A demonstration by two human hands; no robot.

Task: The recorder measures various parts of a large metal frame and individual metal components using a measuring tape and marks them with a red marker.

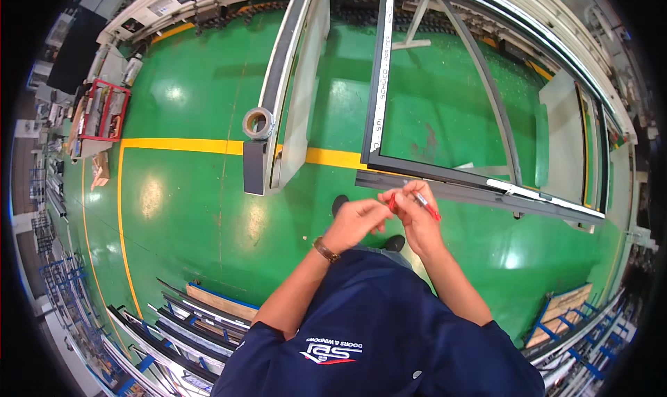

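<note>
In front of my body, both hands come together near the close edge of a black frame [445,171]. Between the fingers of my right hand [421,225] is a slim pen [426,205] with a red end and a pale barrel, lying at a slant. My left hand [356,223], wearing a wristwatch, is closed with its fingertips at a small red piece [392,202] that looks like the pen's cap. The fingers partly cover this piece. Neither hand touches the frame.
The frame rests on a dark-edged support [479,197]. A roll of tape [258,123] sits at the close end of a long narrow stand [281,70]. Racks of long profiles [187,327] stand behind me at left and right. A red tool holder [104,112] is far left.
</note>
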